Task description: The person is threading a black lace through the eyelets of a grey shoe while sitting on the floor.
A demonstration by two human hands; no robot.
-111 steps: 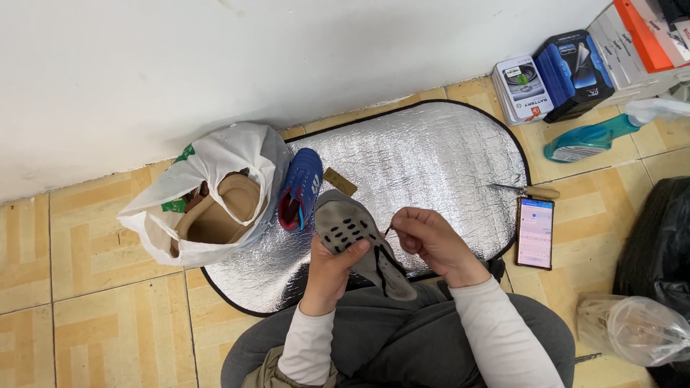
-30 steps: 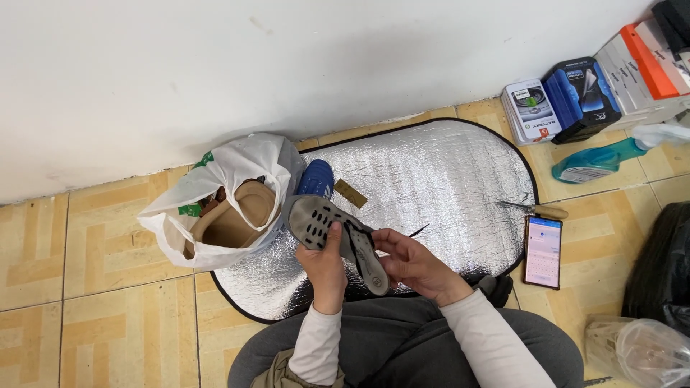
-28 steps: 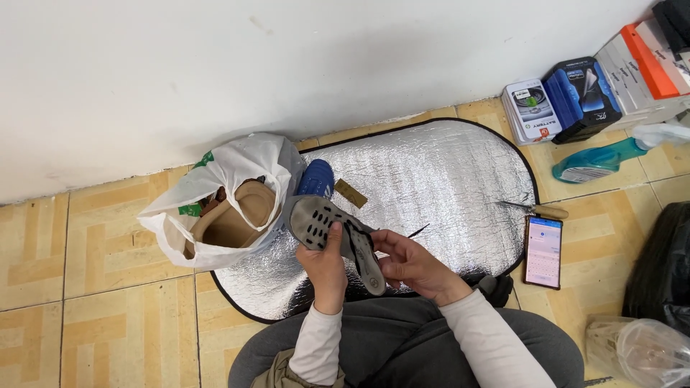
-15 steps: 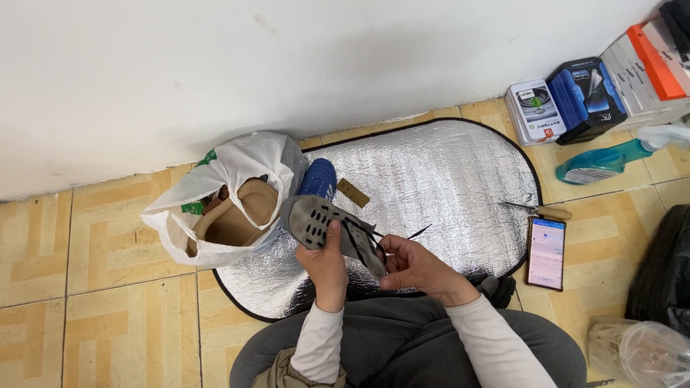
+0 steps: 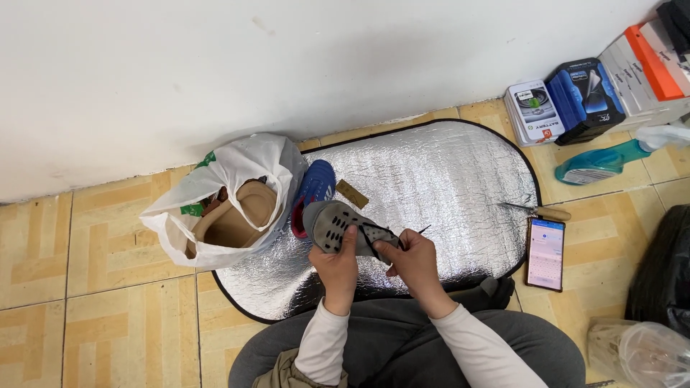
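Grey shoe (image 5: 343, 228) sole-up above the lap, over the silver mat (image 5: 445, 187) | left hand (image 5: 336, 267) grip clamps its sole; right hand (image 5: 413, 260) grip pinches a thin needle (image 5: 424, 230) at its edge | stitching looks partway, extent unclear | white bag (image 5: 215, 190) left of the grip holds tan shoes; blue shoe (image 5: 314, 188) just beyond it

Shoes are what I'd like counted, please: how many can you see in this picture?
3: a grey shoe held in both hands, a blue shoe on the silver mat, and a tan one inside the white bag. More may be hidden there.
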